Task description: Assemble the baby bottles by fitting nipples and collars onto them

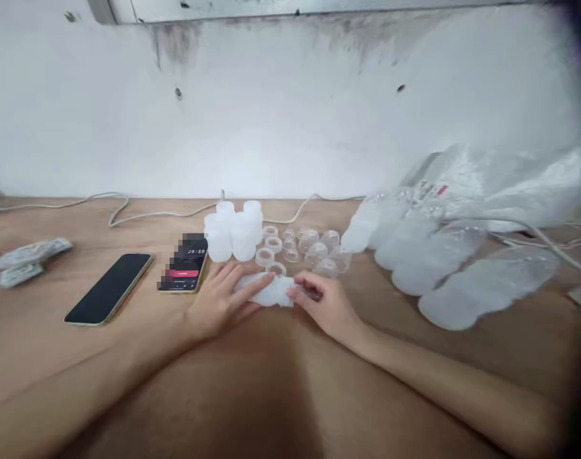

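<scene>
From the head view, I have a frosted white bottle [267, 290] lying on its side on the desk [259, 389], close in front of me. My left grip [216, 296] is wrapped over its left part, fingers laid along it; my right grip [329, 305] pinches its right end between thumb and fingers. Whether I also have a small clear part tucked in there, I can't tell. Just beyond my hands sit upright white containers [243, 234], clear rings [264, 257] and clear domes [315, 255]. I judge the step in hand to be close work at the bottle's end; the next move calls for a steady left hold and fine, light right fingertips.
</scene>
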